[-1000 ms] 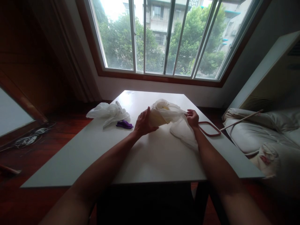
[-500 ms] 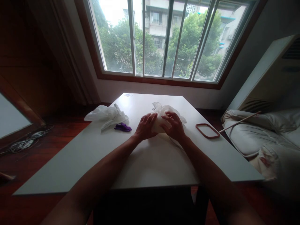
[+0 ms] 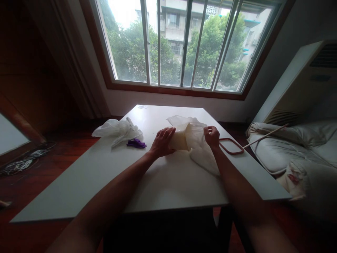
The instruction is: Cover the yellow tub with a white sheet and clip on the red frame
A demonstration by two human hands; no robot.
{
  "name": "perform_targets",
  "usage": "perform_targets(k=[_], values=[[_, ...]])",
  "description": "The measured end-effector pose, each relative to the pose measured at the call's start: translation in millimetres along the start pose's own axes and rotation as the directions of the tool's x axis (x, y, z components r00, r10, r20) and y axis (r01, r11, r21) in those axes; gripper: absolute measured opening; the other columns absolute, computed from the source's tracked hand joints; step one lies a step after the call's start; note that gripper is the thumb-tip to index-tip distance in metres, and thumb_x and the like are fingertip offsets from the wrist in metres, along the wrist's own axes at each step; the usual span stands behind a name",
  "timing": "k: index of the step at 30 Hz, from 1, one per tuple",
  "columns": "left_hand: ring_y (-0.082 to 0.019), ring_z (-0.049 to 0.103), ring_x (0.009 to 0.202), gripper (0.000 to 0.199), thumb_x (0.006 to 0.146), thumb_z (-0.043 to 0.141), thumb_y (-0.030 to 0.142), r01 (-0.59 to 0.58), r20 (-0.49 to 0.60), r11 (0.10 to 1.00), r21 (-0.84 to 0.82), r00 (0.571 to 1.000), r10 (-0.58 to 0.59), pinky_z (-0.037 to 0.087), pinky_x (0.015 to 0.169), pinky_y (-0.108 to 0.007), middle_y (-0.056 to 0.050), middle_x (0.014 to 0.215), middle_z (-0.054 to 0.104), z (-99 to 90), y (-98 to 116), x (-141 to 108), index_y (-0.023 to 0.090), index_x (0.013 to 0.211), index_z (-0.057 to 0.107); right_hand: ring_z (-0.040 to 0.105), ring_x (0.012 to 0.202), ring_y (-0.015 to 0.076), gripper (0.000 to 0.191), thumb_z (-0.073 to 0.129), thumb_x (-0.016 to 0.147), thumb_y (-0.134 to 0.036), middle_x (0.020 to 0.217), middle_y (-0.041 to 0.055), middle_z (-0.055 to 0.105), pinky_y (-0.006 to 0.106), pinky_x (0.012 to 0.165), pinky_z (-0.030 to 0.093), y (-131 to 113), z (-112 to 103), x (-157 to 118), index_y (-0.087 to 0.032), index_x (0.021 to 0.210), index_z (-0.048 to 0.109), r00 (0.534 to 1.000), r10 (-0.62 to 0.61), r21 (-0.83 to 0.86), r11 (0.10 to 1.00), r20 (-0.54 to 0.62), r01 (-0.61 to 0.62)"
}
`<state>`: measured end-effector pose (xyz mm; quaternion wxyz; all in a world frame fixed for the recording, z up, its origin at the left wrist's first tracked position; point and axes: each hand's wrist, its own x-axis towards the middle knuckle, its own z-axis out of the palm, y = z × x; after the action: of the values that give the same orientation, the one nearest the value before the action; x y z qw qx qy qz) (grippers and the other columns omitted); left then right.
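Near the middle of the table, my left hand is wrapped round the left end of a pale cream, rounded object whose exact kind I cannot make out. A thin, whitish see-through plastic bag covers its right end and spreads out behind and to the right. My right hand has its fingers curled closed on the bag's right side. The fingertips of the left hand are partly hidden behind the cream object.
Another crumpled white plastic bag lies on the table's left side, with a purple cloth-like bundle beside it. At the right edge are a brown rounded frame and a thin stick reaching over a pale padded seat.
My right hand has moved right, off the cream object, drawing the plastic bag out that way. More of the cream object shows. My left hand stays on it. The view has shifted slightly.
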<state>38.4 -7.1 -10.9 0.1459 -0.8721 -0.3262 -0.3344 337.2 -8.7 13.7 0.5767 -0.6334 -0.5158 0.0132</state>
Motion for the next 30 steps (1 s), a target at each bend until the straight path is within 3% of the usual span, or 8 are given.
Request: perform_targets(k=[3, 7, 10, 14, 17, 19, 24, 30], values=[[-0.042, 0.033, 0.14, 0.111, 0.069, 0.075, 0.049, -0.017, -0.005, 1.0, -0.025, 1.0, 0.017, 0.028, 0.114, -0.057, -0.02, 0.153, 0.037, -0.7, -2.1, -0.2, 0.018, 0.157, 0.016, 0.064, 0.083, 0.0267, 0.032, 0.059, 0.069, -0.026, 0.105, 0.0161, 0.068, 0.045, 0.085, 0.053, 28.3, -1.0, 13.4, -0.014, 0.099, 0.065, 0.989, 0.092, -0.108, 0.991, 0.112, -0.08], [-0.041, 0.032, 0.142, 0.102, 0.072, 0.073, 0.054, -0.093, 0.018, 0.994, -0.061, 0.995, 0.095, 0.027, 0.115, -0.058, -0.019, 0.152, 0.039, -3.0, -2.2, 1.1, 0.02, 0.155, 0.024, 0.063, 0.107, 0.0273, 0.043, 0.05, 0.073, -0.019, 0.12, 0.0124, 0.067, 0.047, 0.099, 0.048, 11.5, -2.1, 9.7, -0.017, 0.113, 0.065, 0.976, -0.212, 0.112, 0.972, 0.047, 0.205], [-0.039, 0.034, 0.141, 0.094, 0.076, 0.07, 0.053, -0.163, 0.01, 0.983, -0.085, 0.986, 0.164, 0.028, 0.115, -0.057, -0.018, 0.15, 0.042, -5.4, 1.1, 2.6, 0.02, 0.153, 0.027, 0.055, 0.125, 0.0252, 0.041, 0.053, 0.078, -0.021, 0.129, 0.0069, 0.065, 0.046, 0.11, 0.041, -12.7, -2.0, -1.0, -0.023, 0.117, 0.067, 0.897, -0.399, 0.341, 0.884, 0.191, 0.321], [-0.038, 0.037, 0.14, 0.092, 0.074, 0.073, 0.048, -0.195, 0.013, 0.973, -0.122, 0.98, 0.198, 0.03, 0.115, -0.057, -0.016, 0.149, 0.044, -8.9, 4.4, 3.6, 0.023, 0.152, 0.03, 0.059, 0.122, 0.0263, 0.043, 0.056, 0.089, -0.038, 0.13, 0.0064, 0.066, 0.047, 0.104, 0.047, -19.3, -2.2, -10.6, -0.025, 0.129, 0.063, 0.756, -0.38, 0.477, 0.873, 0.534, 0.101], [-0.039, 0.037, 0.14, 0.097, 0.072, 0.075, 0.049, -0.15, 0.02, 0.98, -0.132, 0.988, 0.154, 0.031, 0.114, -0.057, -0.017, 0.15, 0.043, -10.8, 2.3, 3.6, 0.023, 0.152, 0.029, 0.066, 0.109, 0.0268, 0.057, 0.058, 0.089, -0.054, 0.126, 0.0095, 0.068, 0.045, 0.091, 0.055, -9.8, -2.2, -11.3, -0.022, 0.136, 0.057, 0.677, -0.316, 0.439, 0.899, 0.665, -0.011], [-0.039, 0.036, 0.14, 0.1, 0.071, 0.075, 0.051, -0.11, 0.021, 0.986, -0.127, 0.993, 0.113, 0.032, 0.114, -0.057, -0.018, 0.15, 0.042, -11.2, -0.6, 3.1, 0.022, 0.153, 0.026, 0.068, 0.102, 0.0267, 0.067, 0.066, 0.082, -0.058, 0.12, 0.0103, 0.07, 0.043, 0.085, 0.057, -3.2, -1.2, -10.1, -0.02, 0.137, 0.055, 0.638, -0.29, 0.375, 0.927, 0.713, 0.002], [-0.039, 0.038, 0.139, 0.11, 0.069, 0.077, 0.05, -0.018, -0.015, 0.997, -0.08, 1.0, 0.016, 0.033, 0.113, -0.054, -0.019, 0.151, 0.039, -8.8, -10.2, 0.0, 0.021, 0.157, 0.017, 0.068, 0.1, 0.0267, 0.063, 0.075, 0.074, -0.057, 0.114, 0.008, 0.072, 0.045, 0.09, 0.055, 2.6, -0.9, -5.6, -0.022, 0.125, 0.065, 0.635, -0.287, 0.146, 0.953, 0.717, 0.266], [-0.042, 0.042, 0.134, 0.121, 0.064, 0.081, 0.05, 0.152, -0.058, 0.988, -0.013, 0.987, -0.152, 0.036, 0.11, -0.056, -0.019, 0.15, 0.04, -6.4, -26.4, -5.7, 0.02, 0.158, 0.012, 0.068, 0.09, 0.0277, 0.055, 0.07, 0.074, -0.064, 0.096, 0.0077, 0.075, 0.038, 0.081, 0.053, 0.1, -13.8, 2.6, -0.022, 0.108, 0.074, 0.701, -0.255, -0.05, 0.922, 0.666, 0.383]])
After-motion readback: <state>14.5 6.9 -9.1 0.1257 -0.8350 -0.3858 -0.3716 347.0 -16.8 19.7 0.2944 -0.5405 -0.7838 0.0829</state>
